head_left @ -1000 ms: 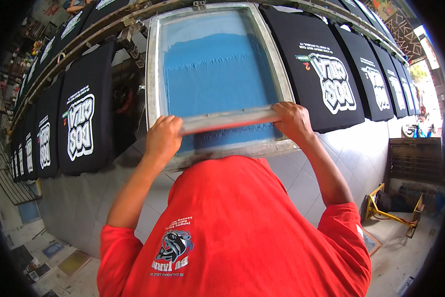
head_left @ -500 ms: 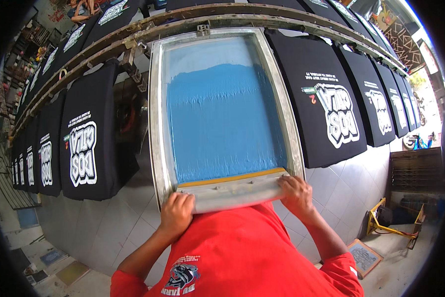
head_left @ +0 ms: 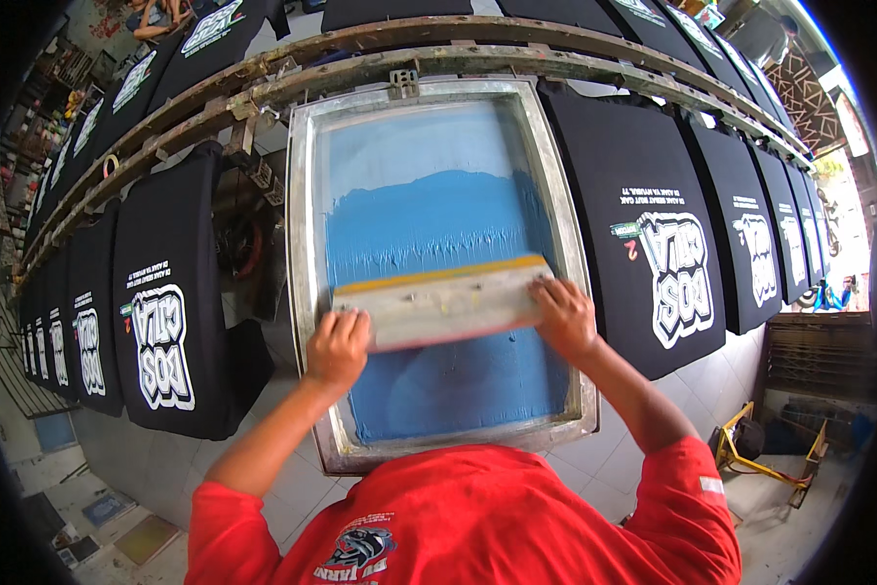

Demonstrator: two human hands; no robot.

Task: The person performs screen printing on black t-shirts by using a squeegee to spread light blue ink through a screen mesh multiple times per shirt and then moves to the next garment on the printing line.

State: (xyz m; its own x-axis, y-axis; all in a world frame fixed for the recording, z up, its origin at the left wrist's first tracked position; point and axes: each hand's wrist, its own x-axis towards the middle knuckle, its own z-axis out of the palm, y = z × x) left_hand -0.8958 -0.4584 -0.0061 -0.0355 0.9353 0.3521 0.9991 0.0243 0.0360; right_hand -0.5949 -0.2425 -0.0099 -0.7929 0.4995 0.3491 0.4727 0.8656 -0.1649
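A metal-framed printing screen (head_left: 305, 195) lies in front of me, coated with blue ink (head_left: 458, 395) below a paler band at its far end. A long, pale squeegee (head_left: 428, 314) with a yellow edge lies across the middle of the screen, slightly tilted. My left hand (head_left: 339, 346) grips its left end and my right hand (head_left: 567, 320) grips its right end, both with fingers curled over it. The squeegee hides the ink beneath it.
Rows of printed black shirts on boards flank the screen (head_left: 160, 341) (head_left: 643, 175) and continue behind metal rails (head_left: 575, 54). A seated person (head_left: 151, 19) is at the top left; another stands top right (head_left: 772, 37). A yellow metal stand (head_left: 750, 448) is at lower right.
Both hands and the squeegee have moved away from my body, from the screen's near edge half a second ago to its middle, uncovering blue ink at the near end.
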